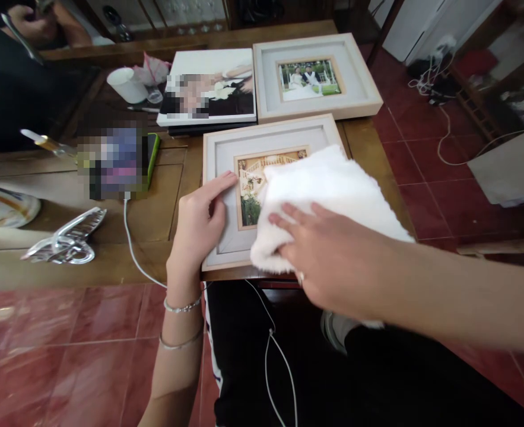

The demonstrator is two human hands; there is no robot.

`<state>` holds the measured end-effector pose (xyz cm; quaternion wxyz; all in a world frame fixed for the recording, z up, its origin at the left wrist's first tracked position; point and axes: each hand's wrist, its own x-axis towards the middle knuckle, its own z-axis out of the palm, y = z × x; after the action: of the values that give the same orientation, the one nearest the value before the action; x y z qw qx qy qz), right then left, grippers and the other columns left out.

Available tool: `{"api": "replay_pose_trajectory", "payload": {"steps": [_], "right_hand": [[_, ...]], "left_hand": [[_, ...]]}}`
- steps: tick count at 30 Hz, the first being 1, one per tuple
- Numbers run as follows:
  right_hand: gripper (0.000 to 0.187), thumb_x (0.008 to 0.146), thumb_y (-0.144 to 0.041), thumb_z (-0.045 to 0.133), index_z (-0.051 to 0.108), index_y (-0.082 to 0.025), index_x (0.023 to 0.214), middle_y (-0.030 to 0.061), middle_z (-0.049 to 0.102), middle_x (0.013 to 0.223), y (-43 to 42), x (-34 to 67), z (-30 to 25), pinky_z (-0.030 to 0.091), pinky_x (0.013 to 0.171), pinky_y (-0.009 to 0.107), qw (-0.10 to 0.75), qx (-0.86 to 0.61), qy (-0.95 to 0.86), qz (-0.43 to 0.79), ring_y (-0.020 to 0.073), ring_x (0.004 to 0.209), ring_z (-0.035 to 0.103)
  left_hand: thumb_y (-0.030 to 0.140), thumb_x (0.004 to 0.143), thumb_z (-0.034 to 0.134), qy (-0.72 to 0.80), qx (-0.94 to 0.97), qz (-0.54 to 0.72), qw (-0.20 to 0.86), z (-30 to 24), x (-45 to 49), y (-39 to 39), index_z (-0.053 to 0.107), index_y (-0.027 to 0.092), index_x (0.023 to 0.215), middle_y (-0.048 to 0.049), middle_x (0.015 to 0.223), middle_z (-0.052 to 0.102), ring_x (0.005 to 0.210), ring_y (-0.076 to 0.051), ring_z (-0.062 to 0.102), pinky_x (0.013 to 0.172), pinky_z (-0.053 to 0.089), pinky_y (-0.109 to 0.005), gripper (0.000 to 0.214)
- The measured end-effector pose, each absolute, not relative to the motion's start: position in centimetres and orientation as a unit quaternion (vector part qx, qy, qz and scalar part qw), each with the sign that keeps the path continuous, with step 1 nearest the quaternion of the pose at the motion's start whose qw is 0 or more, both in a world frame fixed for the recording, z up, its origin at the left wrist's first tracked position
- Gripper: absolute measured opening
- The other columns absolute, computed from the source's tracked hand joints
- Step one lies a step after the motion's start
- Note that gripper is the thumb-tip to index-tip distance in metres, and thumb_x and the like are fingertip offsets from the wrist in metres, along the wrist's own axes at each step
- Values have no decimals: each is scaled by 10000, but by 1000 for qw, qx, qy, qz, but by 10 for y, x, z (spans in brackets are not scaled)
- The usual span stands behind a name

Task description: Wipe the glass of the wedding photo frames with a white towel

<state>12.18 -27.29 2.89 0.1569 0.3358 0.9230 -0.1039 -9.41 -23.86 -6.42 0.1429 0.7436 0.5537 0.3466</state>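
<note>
A picture frame (268, 131) with a pale mat and light wood edges lies face up at the table's front edge. My left hand (202, 216) grips its left side, the index finger stretched over the mat and the other fingers mostly hidden. In my right hand (328, 249) is a fluffy white cloth (328, 181), pressed onto the frame's front. The cloth covers the right part of the photo and the frame's lower right corner. Some of the right fingertips show on top of the cloth; the thumb is partly tucked into its fold.
Behind lie a second framed photo (359, 80) and a white-edged photo panel (230, 59). To the left are a phone (152, 155) on a white cable (130, 237), a silver hair claw clip (72, 240) and a white cup (127, 86). Red tiles (88, 338) cover the floor.
</note>
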Motion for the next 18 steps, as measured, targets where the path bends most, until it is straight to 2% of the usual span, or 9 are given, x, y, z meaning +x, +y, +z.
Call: {"api": "replay_pose_trajectory", "payload": {"steps": [4,7,9,13,18], "right_hand": [[327,838,-341,677,816,-210,1104,166,595,1487,-301,122,27,509,1104,605,59,272,954,-108,407,1390,557],[353,842,-312,647,804,-224,1146,103,591,1507,-290,123,8,483,1131,554,26,293,953,-70,386,1427,516],[370,863,-274,634,786,-204,1194,95,531,1567,-270,124,-5,427,1181,544,31,316,946,-59,367,1485,445],[437,899,-172,621,704,-91,1319,187,309,1683,-215,129,-20,250,1267,646,42,360,930,-54,380,1586,239],[537,934,-172,582,587,-82,1463,169,186,1737,-163,126,-22,139,1286,680,36,426,904,-27,411,1611,92]], "left_hand": [[103,936,459,544,749,350,142,-65,-94,-238,746,243,1281,7,1373,708,1309,-220,667,1175,521,-414,471],[92,931,460,537,753,352,143,-66,-96,-237,746,243,1285,1,1379,705,1314,-230,663,1181,515,-424,479],[85,930,462,535,755,351,144,-67,-97,-237,745,252,1289,2,1384,702,1317,-240,661,1181,515,-439,487],[68,917,464,529,759,349,147,-67,-98,-237,746,262,1290,5,1381,706,1320,-244,658,1185,511,-445,506],[56,905,458,528,761,347,144,-66,-98,-237,749,278,1276,28,1376,707,1317,-227,659,1191,508,-429,521]]}}
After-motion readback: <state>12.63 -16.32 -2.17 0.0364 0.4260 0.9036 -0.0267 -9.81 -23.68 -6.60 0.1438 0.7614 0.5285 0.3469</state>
